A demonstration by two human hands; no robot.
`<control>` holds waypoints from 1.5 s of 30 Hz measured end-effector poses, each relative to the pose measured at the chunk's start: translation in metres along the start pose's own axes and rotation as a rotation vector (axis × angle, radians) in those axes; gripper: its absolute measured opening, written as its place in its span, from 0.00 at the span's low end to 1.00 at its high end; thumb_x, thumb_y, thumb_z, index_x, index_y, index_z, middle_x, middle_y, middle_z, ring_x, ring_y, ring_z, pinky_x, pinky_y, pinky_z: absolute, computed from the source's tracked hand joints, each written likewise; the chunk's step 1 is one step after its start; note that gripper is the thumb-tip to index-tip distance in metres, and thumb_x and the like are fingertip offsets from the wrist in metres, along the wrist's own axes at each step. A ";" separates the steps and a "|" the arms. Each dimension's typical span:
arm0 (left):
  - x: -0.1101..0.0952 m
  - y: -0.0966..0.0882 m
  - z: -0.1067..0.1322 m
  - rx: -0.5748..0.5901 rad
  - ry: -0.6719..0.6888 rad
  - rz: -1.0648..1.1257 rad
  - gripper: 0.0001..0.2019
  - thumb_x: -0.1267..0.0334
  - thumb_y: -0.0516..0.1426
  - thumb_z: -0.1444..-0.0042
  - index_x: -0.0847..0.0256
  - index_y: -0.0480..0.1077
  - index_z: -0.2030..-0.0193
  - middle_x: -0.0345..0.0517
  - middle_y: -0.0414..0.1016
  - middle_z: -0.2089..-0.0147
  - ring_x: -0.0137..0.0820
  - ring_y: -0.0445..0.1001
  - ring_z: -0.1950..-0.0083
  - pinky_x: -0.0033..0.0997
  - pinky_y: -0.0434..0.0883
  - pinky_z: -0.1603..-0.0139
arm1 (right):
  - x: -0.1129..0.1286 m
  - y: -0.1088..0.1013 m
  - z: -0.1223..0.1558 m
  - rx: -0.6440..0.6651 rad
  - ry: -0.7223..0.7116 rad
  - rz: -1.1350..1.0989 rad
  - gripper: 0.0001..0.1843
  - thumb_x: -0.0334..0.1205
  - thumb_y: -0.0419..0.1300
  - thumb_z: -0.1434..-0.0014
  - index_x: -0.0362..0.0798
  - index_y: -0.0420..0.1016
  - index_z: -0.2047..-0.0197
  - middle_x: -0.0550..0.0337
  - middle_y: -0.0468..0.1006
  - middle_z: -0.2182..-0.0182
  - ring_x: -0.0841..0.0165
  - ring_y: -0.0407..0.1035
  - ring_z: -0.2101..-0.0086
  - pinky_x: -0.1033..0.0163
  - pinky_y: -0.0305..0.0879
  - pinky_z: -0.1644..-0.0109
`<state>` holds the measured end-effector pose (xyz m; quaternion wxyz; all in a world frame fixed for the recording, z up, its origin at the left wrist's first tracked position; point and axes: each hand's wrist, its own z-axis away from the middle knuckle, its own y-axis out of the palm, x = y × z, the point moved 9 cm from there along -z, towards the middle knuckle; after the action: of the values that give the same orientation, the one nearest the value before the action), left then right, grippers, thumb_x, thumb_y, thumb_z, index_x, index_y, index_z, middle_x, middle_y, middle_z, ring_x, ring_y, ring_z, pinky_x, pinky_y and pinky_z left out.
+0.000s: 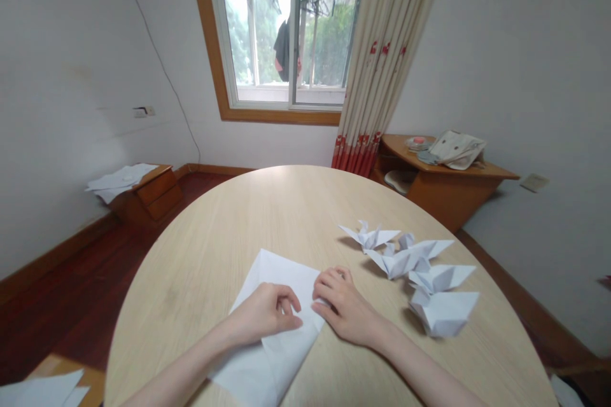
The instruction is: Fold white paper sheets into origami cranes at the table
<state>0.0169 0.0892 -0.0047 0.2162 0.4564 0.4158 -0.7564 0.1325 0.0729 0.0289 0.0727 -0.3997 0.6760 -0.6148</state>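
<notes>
A white sheet of paper (274, 280) lies partly folded on the round wooden table (267, 216) in front of me. My left hand (265, 313) rests on it with fingers curled, pressing the paper. My right hand (346, 308) sits at the sheet's right edge, fingers bent and pinching the paper's fold. Both hands touch the sheet close together.
Several folded white paper birds (415, 267) lie on the table right of my hands. A low wooden cabinet (150, 194) with papers stands at the left wall, a corner shelf (449, 181) with a bag at the right. Window and curtain are behind.
</notes>
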 end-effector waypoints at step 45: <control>-0.014 0.001 0.001 0.203 0.193 -0.200 0.17 0.67 0.53 0.44 0.55 0.78 0.51 0.39 0.67 0.70 0.27 0.63 0.69 0.24 0.59 0.67 | 0.003 0.002 -0.003 0.028 -0.016 0.023 0.07 0.30 0.50 0.38 0.49 0.64 0.67 0.59 0.70 0.63 0.64 0.63 0.57 0.51 0.50 0.46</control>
<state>0.0245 0.0871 0.0072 0.0515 0.5029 0.3993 -0.7649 0.1276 0.0734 0.0287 0.0908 -0.3956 0.6712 -0.6203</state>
